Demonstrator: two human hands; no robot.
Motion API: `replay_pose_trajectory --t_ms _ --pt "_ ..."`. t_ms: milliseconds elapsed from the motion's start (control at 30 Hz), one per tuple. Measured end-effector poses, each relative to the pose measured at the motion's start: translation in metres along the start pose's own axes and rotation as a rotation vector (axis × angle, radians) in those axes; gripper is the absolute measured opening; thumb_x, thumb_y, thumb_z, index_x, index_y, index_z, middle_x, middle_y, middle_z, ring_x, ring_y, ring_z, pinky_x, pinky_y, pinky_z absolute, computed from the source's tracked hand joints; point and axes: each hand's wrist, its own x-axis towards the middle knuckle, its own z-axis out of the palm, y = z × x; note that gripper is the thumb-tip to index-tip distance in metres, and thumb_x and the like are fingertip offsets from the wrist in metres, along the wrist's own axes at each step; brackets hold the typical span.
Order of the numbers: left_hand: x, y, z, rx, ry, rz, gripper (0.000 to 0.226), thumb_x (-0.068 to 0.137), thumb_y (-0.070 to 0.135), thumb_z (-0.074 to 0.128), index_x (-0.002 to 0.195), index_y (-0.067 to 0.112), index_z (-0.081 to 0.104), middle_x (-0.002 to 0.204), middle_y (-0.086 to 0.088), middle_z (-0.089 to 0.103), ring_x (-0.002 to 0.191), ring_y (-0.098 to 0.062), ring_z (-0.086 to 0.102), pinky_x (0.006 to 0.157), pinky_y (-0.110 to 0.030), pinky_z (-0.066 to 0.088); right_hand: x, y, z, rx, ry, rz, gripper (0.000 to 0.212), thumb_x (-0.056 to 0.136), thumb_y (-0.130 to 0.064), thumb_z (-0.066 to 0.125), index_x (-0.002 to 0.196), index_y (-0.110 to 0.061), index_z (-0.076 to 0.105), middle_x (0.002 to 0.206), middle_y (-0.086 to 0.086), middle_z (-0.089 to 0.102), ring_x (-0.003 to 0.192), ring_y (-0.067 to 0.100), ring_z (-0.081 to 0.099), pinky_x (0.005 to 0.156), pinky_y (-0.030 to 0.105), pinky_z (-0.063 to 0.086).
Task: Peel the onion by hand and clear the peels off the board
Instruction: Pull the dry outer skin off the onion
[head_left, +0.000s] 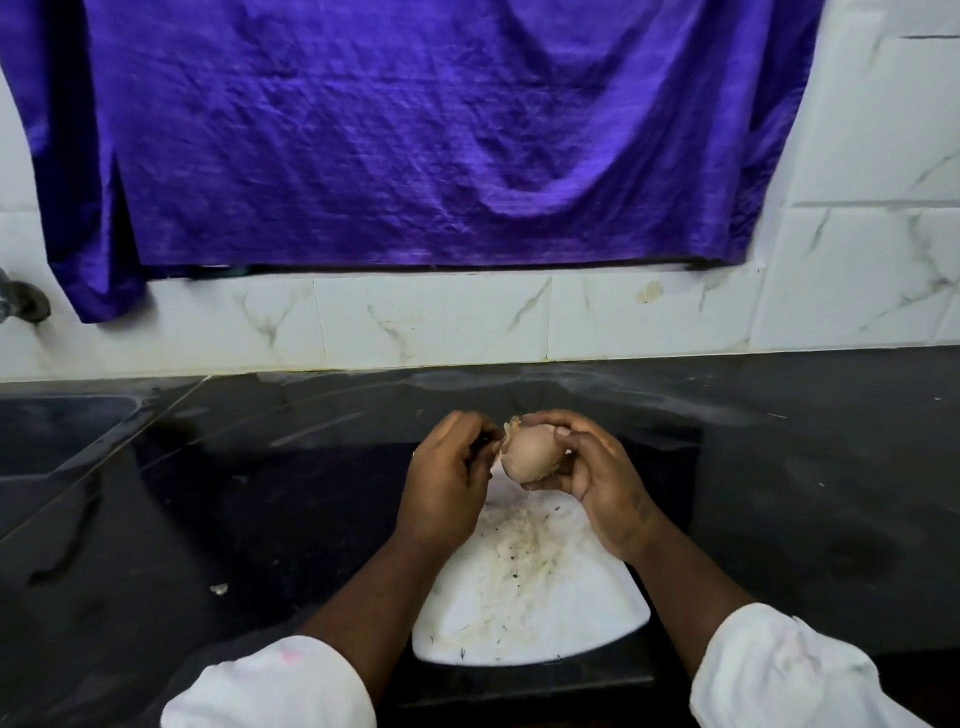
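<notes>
Your right grip (587, 467) holds the round pale-brown onion (530, 454) over the white plastic board (545, 618); your left grip (447, 467) pinches its peel (508, 430).

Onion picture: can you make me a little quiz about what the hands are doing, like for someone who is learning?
1. True or false: the onion is lying on the white board.
2. What colour is the hanging cloth? A red, B purple, C green.
3. Fill the gap: the left hand picks at the loose ____ at the onion's end.

Key: 1 false, the right hand holds it up, off the board. 2 B. 3 peel.
</notes>
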Motion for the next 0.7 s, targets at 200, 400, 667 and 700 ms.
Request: replay_pose_trajectory --t_ms 200,400,667,700 --pt "-0.0010 0.0029 -0.0050 0.184 -0.034 0.029 0.011 0.095 0.000 0.067 0.090 0.008 0.063 0.087 0.001 0.058 0.076 -0.014 0.051 0.064 -0.032 0.045 -0.0025 0.0041 -0.0067 0.051 -0.020 -0.020 0.032 0.095 -0.020 0.045 0.109 -0.013 0.073 0.120 0.011 0.071 0.108 0.033 0.070 0.072 0.049 0.062" --pt "-0.0013 -0.0007 -0.0074 0.202 -0.095 -0.018 0.012 0.093 0.003 0.067 0.093 0.014 0.062 0.087 0.005 0.058 0.077 -0.013 0.052 0.063 -0.036 0.047 -0.0050 0.0008 -0.0023 0.023 -0.069 0.015 0.031 0.092 -0.039 0.062 0.111 -0.015 0.067 0.121 0.015 0.066 0.106 0.035 0.067 0.076 0.050 0.060" --pt "-0.0039 0.0060 -0.0072 -0.056 -0.290 -0.042 0.054 0.108 0.013 0.047 0.155 0.040 0.042 0.139 0.016 0.053 0.130 -0.008 0.054 0.102 -0.025 0.050 -0.0087 0.0017 0.0011 -0.061 -0.147 -0.050 0.043 0.079 -0.009 0.084 0.117 -0.014 0.065 0.121 0.009 0.065 0.111 0.024 0.067 0.091 0.038 0.059" --pt "-0.0042 0.0061 -0.0069 -0.087 -0.307 -0.045 0.054 0.107 0.008 0.047 0.154 0.035 0.045 0.137 0.013 0.056 0.128 -0.009 0.056 0.104 -0.028 0.051 -0.0089 0.0020 0.0003 -0.073 -0.150 -0.044 0.042 0.081 -0.007 0.083 0.118 -0.014 0.065 0.121 0.009 0.066 0.112 0.025 0.066 0.092 0.041 0.059"
